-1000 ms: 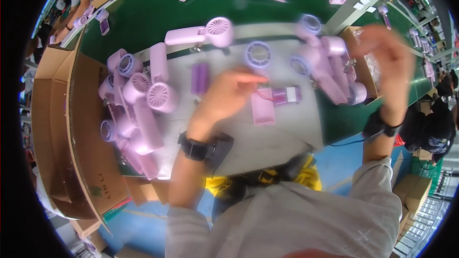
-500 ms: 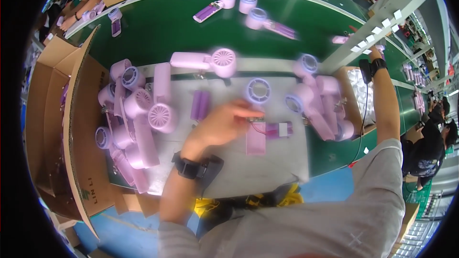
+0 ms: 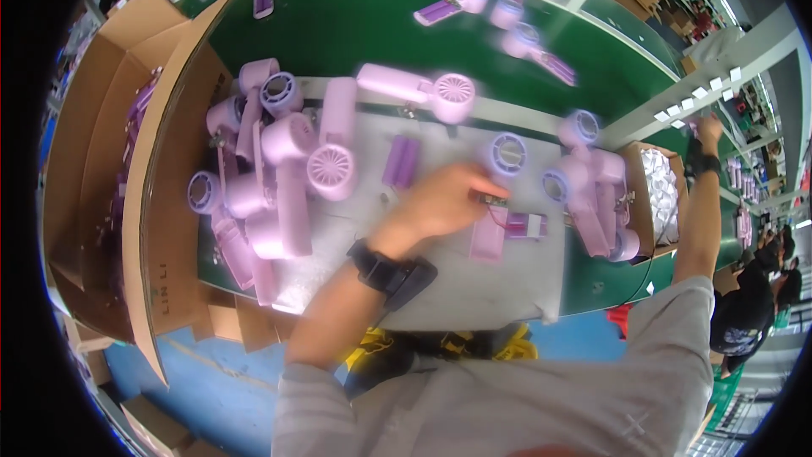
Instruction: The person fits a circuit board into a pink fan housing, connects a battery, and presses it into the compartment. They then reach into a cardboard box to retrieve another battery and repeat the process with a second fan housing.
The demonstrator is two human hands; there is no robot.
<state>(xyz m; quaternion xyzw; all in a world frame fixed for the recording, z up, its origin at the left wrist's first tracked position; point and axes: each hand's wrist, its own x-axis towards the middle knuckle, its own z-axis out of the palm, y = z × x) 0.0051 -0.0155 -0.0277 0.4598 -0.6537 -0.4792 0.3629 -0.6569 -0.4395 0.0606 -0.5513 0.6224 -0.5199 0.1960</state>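
Left of the grey-white mat (image 3: 507, 296), a large brown carton (image 3: 165, 220), flaps up, with purple pieces showing inside. Heaped along the mat's left side, a pile of pink handheld fans (image 3: 279, 186), some with blue-ringed heads, some with slotted backs uppermost. Just beyond the mat's far edge, a single pink fan (image 3: 452, 98), handle pointing left. On the mat, right of the pile, a pair of purple battery cells (image 3: 401, 162). Over the middle of the mat, the left hand (image 3: 444, 203), black band (image 3: 372, 267) on the wrist, fingers closed at the neck of an opened fan (image 3: 488, 239), right beside a small circuit board (image 3: 494, 200). Opened fan on the mat's right half, blue-ringed head toward the far edge, hollow handle toward the near edge, thin wires running to a white-labelled purple pack (image 3: 526, 226). Beyond the mat, on the green bench (image 3: 364, 25), more fans (image 3: 523, 38). At the mat's right edge, a second pile of fans (image 3: 592, 195); farther right, a small carton (image 3: 643, 203) of crumpled-looking white pieces (image 3: 662, 195). Farthest right of the mat, the right hand (image 3: 709, 131), arm outstretched, near something pinkish; too small and blurred to tell whether gripping or empty.
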